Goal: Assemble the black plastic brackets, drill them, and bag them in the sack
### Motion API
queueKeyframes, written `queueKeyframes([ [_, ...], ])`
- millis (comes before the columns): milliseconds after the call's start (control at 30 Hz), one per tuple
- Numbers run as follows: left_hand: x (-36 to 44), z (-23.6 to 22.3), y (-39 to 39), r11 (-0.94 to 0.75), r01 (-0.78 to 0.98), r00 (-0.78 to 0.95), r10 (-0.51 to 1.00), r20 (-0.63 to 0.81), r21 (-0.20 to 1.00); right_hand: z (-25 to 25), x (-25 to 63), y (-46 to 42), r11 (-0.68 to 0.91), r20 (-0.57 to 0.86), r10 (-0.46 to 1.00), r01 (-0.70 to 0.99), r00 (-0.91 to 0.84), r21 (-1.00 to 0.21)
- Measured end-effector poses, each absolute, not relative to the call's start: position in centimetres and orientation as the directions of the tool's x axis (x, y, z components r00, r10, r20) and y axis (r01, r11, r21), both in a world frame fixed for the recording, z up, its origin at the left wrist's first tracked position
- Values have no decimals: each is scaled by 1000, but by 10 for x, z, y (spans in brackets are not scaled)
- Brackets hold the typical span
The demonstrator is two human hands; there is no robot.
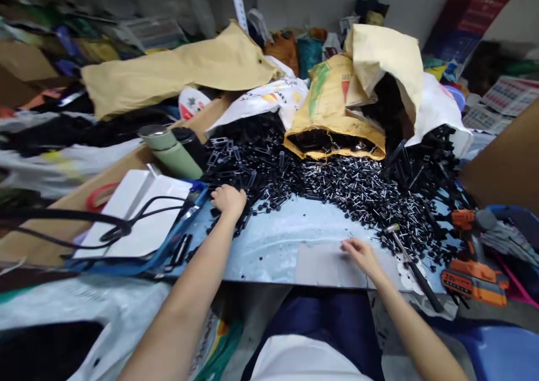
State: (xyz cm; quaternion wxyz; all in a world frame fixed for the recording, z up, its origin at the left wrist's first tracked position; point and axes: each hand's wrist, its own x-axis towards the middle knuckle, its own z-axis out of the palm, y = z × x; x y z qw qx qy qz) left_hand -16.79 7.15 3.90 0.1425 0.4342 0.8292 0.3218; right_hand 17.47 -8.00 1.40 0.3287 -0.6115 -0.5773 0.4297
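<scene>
So, nearest first: the right hand (361,255) is over a pale sheet (318,266) at the near edge of the table (269,241), fingers loosely bent. No piece shows in it, but I can't tell if something tiny is pinched there, or if it's touching the sheet. Just right of it a hammer (407,254) lies slanted, handle toward the near edge, with an orange drill (474,274) beyond that on the right.

Further out on the left, the left hand (229,200) is palm down at the near edge of a heap of black plastic parts (252,162). That's where the action is: my read is it's on the picking step. Next move probably calls for fingertips closing on one piece without dragging its neighbours along. Its fingers curl down and the tips are lost in the black, so no idea how wide they are or whether they've got hold of anything.

To the right of that heap there's a spread of small screws (357,182), too jumbled to separate one from another. At the far side, a yellow sack (330,100) opens toward the table; its inside is mostly dark, so contents are anyone's guess.
</scene>
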Motion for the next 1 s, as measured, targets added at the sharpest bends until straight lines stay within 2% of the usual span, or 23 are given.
queueKeyframes([
  [133,-166,30,68,403,652,-576,814,74,643,47,197,13,125,80,992,651,-98,-748],
  [167,-166,30,69,404,659,-580,810,86,635,56,200,41,176,149,984,722,-102,-669],
  [233,-164,32,70,378,685,-568,812,132,623,76,203,97,216,275,956,879,-102,-426],
  [267,-161,34,68,341,704,-544,823,164,623,85,204,123,215,301,949,895,-96,-392],
  [400,-135,47,43,40,705,-358,882,307,708,111,212,199,237,319,940,904,-121,-355],
  [500,-107,53,10,-170,489,-214,927,307,856,121,215,219,245,284,947,909,-150,-338],
  [600,-86,54,-20,-180,342,-52,976,210,922,125,209,203,295,321,923,924,-211,-242],
  [700,-78,47,-39,-206,385,125,977,171,899,117,192,145,396,370,861,917,-349,-55],
  [800,-76,33,-51,-237,435,210,965,158,868,87,165,49,482,275,840,876,-467,14],
  [900,-72,20,-61,-208,446,180,974,140,871,51,136,-50,604,36,792,790,-610,100],
  [1000,-69,15,-70,-146,426,167,983,81,893,29,126,-104,700,-145,713,710,-686,79],
])
